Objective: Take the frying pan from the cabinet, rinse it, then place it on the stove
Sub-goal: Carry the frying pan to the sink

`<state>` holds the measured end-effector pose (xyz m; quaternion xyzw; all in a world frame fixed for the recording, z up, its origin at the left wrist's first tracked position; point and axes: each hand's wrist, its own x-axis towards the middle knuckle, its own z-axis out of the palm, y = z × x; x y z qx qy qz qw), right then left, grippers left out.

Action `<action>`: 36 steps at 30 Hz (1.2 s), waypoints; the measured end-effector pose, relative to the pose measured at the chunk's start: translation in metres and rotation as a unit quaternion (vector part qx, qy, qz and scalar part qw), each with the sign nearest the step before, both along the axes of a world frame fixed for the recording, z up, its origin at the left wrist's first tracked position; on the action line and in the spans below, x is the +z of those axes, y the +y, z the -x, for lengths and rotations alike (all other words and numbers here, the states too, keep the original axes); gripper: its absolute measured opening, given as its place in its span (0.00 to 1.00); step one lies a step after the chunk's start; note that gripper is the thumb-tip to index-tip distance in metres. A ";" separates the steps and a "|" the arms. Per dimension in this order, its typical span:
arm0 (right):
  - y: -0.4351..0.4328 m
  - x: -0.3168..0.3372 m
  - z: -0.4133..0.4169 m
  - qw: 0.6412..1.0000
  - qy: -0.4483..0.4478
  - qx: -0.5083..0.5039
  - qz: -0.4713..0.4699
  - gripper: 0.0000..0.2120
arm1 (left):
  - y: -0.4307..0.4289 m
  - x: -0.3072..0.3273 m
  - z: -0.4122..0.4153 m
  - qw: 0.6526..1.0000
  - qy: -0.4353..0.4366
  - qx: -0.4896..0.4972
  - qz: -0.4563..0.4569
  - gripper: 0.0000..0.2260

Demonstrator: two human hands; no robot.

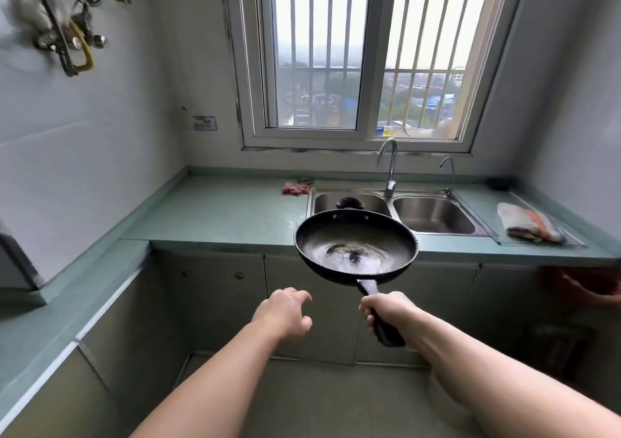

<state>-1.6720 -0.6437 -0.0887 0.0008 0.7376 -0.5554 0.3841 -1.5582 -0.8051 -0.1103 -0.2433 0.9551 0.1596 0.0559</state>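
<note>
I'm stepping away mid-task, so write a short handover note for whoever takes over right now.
Right hand grips the frying pan by its handle, in the air before the double sink.
Left hand free, fingers relaxed.
Done: pan fetched. Its base looks glossy, maybe wet; rinsing unconfirmed.
Left: rinse if needed, then set it on the stove, which is not in view.

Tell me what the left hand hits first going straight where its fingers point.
Likely the near rim of the frying pan, held by the right hand; if the left hand passes under it, the cabinet door. Depth is unclear.
</note>
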 end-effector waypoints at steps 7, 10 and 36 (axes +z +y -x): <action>-0.058 -0.005 0.062 0.998 -0.044 -0.040 0.027 0.14 | -0.062 -0.012 0.053 1.000 -0.020 -0.003 -0.010 0.22; -0.071 -0.011 0.094 0.999 -0.029 -0.037 0.007 0.15 | -0.079 -0.011 0.087 1.000 -0.001 -0.003 -0.022 0.22; -0.175 -0.090 0.389 0.998 -0.052 0.003 -0.034 0.14 | -0.159 -0.059 0.401 0.999 -0.045 -0.015 -0.018 0.21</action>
